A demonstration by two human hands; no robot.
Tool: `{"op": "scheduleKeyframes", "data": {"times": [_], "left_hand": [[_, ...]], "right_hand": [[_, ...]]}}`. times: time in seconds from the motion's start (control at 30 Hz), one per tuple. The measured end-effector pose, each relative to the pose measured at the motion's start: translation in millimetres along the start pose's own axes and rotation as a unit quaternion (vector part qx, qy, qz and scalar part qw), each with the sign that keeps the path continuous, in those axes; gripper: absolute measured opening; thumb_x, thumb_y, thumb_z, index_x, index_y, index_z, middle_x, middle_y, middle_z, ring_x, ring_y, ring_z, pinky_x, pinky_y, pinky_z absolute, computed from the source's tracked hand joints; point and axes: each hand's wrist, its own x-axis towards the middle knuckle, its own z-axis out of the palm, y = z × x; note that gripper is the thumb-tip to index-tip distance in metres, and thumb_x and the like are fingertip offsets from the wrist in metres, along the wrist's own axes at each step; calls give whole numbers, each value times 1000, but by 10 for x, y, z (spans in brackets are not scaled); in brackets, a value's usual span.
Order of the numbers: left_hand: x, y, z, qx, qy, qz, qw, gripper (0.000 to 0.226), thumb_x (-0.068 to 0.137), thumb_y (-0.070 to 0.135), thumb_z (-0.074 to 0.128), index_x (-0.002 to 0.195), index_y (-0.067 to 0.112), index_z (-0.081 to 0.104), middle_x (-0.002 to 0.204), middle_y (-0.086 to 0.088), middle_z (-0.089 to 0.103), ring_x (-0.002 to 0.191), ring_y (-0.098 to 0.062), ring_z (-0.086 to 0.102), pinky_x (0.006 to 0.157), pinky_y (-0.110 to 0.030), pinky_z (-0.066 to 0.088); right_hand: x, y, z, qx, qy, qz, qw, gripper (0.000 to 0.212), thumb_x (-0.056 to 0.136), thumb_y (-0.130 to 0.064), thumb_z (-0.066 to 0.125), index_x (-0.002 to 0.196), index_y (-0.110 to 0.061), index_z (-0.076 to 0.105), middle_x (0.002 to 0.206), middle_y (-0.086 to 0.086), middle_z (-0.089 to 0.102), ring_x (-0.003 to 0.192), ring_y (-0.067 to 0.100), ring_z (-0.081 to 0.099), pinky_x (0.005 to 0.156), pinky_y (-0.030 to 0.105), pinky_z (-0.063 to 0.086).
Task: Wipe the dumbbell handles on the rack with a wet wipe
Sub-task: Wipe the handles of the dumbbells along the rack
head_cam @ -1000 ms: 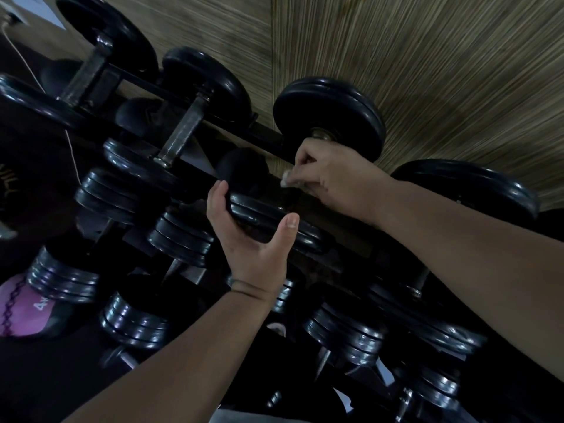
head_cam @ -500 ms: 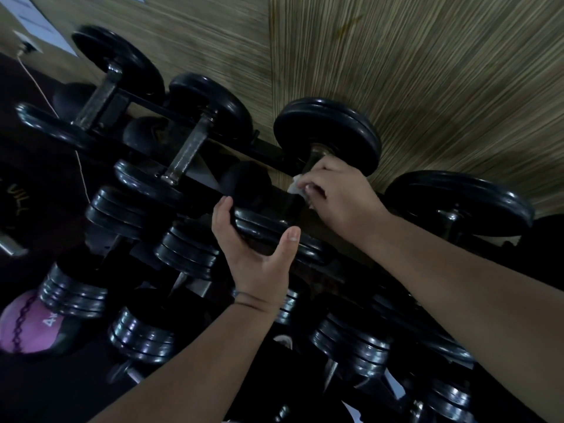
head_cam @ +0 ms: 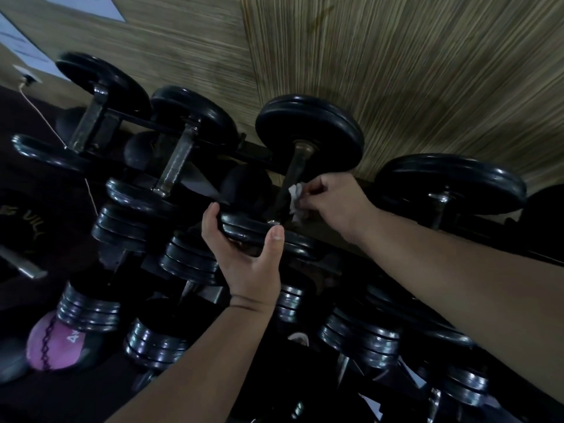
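A black dumbbell lies on the top tier of the rack (head_cam: 256, 155), its far plate (head_cam: 309, 132) against the wall and its dark metal handle (head_cam: 293, 175) running toward me. My right hand (head_cam: 332, 203) pinches a crumpled white wet wipe (head_cam: 295, 196) against the right side of the handle's lower half. My left hand (head_cam: 244, 254) grips the dumbbell's near plate (head_cam: 244, 230), thumb on the right and fingers round the left edge.
Two more dumbbells (head_cam: 180, 160) lie to the left on the top tier and one (head_cam: 448, 184) to the right. Lower tiers hold several chrome-edged dumbbells (head_cam: 360, 340). A pink medicine ball (head_cam: 55, 346) sits at the lower left. A striped wall panel (head_cam: 396, 71) stands behind.
My right hand has slid with the wipe down the handle toward the near plate, baring the handle's upper part. My left hand has kept its grip on the near plate.
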Motion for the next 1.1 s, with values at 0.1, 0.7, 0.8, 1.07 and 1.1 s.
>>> {"op": "scheduleKeyframes", "data": {"times": [0.1,0.7,0.8,1.07,1.1], "left_hand": [[-1,-13,-6,-4,2,-3,1000,91,76,42,76,153,25,30,154,-12,40,136,-32,51,103,-38,57],[-10,8,69,-14,26,-8,1000,88,74,41,70,150,19,32,142,-31,49,105,-14,58,91,-26,55],[-3,-3,72,-13,29,1,999,88,74,40,69,151,17,32,128,-21,56,101,-10,59,91,-28,54],[-7,24,95,-13,39,1,999,89,73,42,67,151,16,33,124,1,56,96,1,61,88,-25,55],[-10,32,101,-10,39,2,999,89,73,43,68,150,17,34,126,0,55,97,1,60,89,-24,55]], "right_hand": [[136,2,-25,141,62,26,988,19,73,2,82,90,3,73,80,15,73,70,22,70,70,38,61],[52,98,-84,59,57,-83,993,16,82,-9,78,94,-19,78,85,-8,72,79,2,68,74,14,53],[17,148,-110,-36,24,-140,989,40,75,-13,87,112,-14,72,112,-5,60,98,2,60,83,2,43],[133,136,-36,-65,115,-238,962,30,78,-17,83,107,-20,75,107,-2,64,99,4,56,86,1,38],[139,141,-34,-56,115,-236,963,24,79,-16,83,101,-19,76,104,-1,65,96,4,58,85,4,41]]}}
